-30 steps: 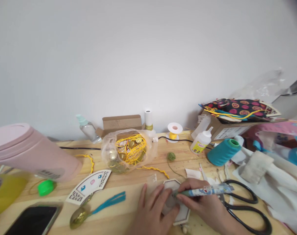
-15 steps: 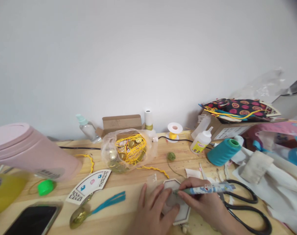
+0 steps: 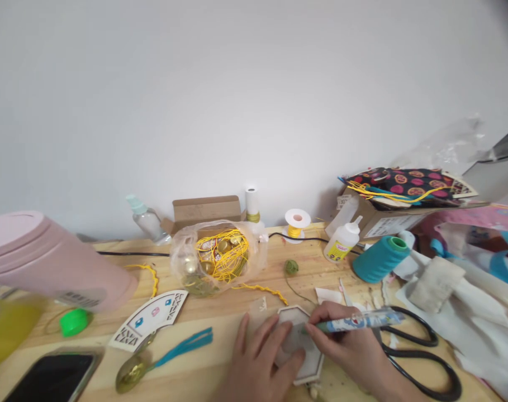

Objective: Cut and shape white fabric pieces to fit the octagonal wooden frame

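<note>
A pale hexagonal piece with a raised rim (image 3: 316,365) lies on the wooden table in front of me. My left hand (image 3: 264,357) rests flat with spread fingers over its left side, thumb and fingertips on the grey inner surface. In my right hand (image 3: 346,346) is a pen with a blue patterned barrel (image 3: 358,322), pinched between thumb and fingers. Its tip points left and touches or hovers just above the hexagon's surface; I cannot tell which. Black-handled scissors (image 3: 436,357) lie right of my right hand, their blades hidden behind it.
Behind my hands are a plastic bag with yellow cord and gold bells (image 3: 222,257), a green yarn ball (image 3: 292,267), a glue bottle (image 3: 342,241) and a teal thread cone (image 3: 381,259). Leftward lie a fan-shaped piece (image 3: 148,321), a phone (image 3: 50,377) and a pink tumbler (image 3: 56,262).
The pen and my right fingertips have shifted slightly right across the hexagon. My left hand stays in place on it. The whole view has drifted a little.
</note>
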A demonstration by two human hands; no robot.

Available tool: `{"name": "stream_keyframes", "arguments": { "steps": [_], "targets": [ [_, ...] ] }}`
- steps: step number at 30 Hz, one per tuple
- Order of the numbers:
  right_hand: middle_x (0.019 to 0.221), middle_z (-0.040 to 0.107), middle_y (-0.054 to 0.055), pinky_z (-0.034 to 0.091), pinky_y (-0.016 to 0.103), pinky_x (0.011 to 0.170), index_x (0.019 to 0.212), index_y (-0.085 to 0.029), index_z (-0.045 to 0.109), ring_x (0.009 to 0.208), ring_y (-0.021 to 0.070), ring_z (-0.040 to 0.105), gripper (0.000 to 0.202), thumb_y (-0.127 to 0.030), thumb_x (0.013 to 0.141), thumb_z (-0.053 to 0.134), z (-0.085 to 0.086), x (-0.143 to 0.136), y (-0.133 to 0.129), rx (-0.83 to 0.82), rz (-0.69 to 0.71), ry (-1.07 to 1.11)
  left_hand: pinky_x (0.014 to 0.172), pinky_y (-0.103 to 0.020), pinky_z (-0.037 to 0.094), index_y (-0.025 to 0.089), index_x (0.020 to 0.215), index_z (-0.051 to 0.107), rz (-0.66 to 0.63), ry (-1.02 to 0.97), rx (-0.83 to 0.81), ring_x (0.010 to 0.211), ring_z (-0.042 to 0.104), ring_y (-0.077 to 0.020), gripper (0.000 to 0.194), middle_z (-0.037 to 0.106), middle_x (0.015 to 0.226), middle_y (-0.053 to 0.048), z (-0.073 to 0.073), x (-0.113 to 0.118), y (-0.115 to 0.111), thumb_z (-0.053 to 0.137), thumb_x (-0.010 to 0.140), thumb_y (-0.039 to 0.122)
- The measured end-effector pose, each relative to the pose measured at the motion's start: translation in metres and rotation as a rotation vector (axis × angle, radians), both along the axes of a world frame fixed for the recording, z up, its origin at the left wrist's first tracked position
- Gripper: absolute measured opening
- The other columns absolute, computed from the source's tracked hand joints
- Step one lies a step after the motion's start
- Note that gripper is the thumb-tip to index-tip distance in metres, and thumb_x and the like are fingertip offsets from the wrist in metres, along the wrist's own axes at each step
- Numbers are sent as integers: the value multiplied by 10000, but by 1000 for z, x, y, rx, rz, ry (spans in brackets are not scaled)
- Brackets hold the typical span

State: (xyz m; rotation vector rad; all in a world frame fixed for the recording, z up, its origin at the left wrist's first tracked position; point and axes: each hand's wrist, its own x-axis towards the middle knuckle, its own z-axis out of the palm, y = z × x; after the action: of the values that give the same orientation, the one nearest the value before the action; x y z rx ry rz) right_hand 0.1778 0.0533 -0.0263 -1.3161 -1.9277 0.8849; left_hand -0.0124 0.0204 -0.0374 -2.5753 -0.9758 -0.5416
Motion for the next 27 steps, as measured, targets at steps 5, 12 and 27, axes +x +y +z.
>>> {"name": "stream_keyframes", "arguments": {
  "steps": [5,12,27],
  "targets": [
    [510,529,3,339,213,397,603,-156,577,439,125,450,150,-225,724,523,-2,0,1,2,9,-7,855,-408,334,316,1009,573,-29,-4,7,955,533,-220,234,638,1003,-27,0,0,0,428,831,274],
    [519,544,11,350,217,404,619,-154,593,447,131,466,151,-239,729,534,-4,0,0,4,13,-16,799,-414,324,294,949,598,-20,2,21,900,542,-237,283,656,947,-38,7,4,2,346,855,208],
    [543,574,19,384,225,419,665,-146,599,467,140,494,150,-261,743,541,2,1,1,-23,-28,24,863,-443,301,288,1000,577,-20,-27,-22,975,499,-247,236,614,1017,-58,-1,1,-1,413,831,290]
  ]
}}
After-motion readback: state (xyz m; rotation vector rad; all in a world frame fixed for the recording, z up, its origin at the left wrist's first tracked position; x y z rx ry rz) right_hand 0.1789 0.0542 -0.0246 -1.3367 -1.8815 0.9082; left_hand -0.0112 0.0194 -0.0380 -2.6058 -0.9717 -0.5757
